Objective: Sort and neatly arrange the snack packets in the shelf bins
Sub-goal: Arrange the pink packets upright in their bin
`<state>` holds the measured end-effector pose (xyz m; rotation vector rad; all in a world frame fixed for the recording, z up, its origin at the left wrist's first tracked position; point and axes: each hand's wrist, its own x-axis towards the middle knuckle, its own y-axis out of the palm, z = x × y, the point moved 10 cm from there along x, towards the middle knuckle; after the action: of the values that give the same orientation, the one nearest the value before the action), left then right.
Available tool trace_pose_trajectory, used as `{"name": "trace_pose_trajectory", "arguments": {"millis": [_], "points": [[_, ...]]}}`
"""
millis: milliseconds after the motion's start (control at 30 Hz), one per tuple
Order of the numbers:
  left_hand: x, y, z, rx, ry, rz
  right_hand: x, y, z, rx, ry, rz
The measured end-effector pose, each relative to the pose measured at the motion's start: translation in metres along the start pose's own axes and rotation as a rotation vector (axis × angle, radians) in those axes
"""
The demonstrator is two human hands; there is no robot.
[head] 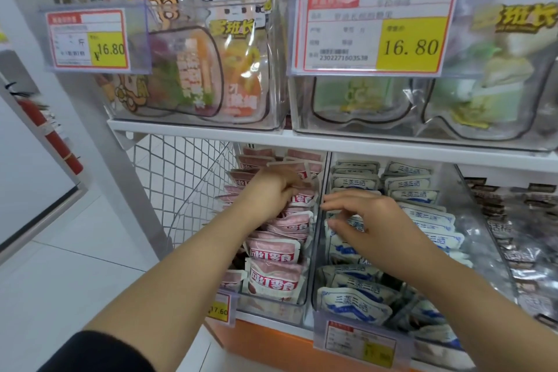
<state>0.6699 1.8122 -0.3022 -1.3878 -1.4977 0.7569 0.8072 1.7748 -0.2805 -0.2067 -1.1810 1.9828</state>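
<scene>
Left hand closed on pink packets in the bin beneath it; right hand open, fingers spread just over blue packets. Best done by squaring each stack upright — labels forward — without spilling across the divider between the hands.

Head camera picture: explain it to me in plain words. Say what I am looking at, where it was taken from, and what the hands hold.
There is no machine here. A person wears a camera on the head, so you look forward and down along their bare arms at a shop shelf.

The left hand is curled into the bin of pink snack packets, its grip closed around some of them. The right hand hovers with spread fingers over the neighbouring bin of blue-and-white packets; it seems to hold nothing.

On the shelf above stand clear bins of larger bags, with yellow price tags reading 16.80. A red fire extinguisher shows at far left.
</scene>
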Motion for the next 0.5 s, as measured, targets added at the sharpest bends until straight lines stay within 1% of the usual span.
{"name": "trace_pose_trajectory", "arguments": {"millis": [67,233,267,300,333,400,433,467,500], "points": [[-0.001,0.009,-0.006,-0.074,0.047,0.043,0.000,0.000,0.000,0.008,-0.001,-0.010],[0.005,0.032,0.002,-0.124,-0.065,0.276,0.000,0.000,0.002,0.018,-0.011,-0.024],[0.005,0.031,-0.001,-0.155,-0.074,0.296,0.000,0.000,0.002,0.019,-0.011,-0.023],[0.005,0.025,-0.002,-0.200,-0.088,0.266,0.000,0.000,0.002,0.021,-0.010,-0.020],[0.007,0.015,0.000,-0.248,-0.108,0.173,0.000,0.000,0.002,0.021,-0.010,-0.019],[0.009,-0.011,0.020,-0.247,-0.181,-0.110,0.000,-0.001,0.002,0.022,-0.013,-0.021],[0.010,-0.019,0.036,-0.186,-0.242,-0.204,0.000,-0.001,0.002,0.023,-0.015,-0.021],[0.010,-0.020,0.048,-0.097,-0.313,-0.206,0.000,-0.001,0.002,0.026,-0.013,-0.018],[0.010,-0.016,0.056,-0.003,-0.382,-0.129,0.001,-0.001,0.001,0.029,-0.008,-0.016]]}}
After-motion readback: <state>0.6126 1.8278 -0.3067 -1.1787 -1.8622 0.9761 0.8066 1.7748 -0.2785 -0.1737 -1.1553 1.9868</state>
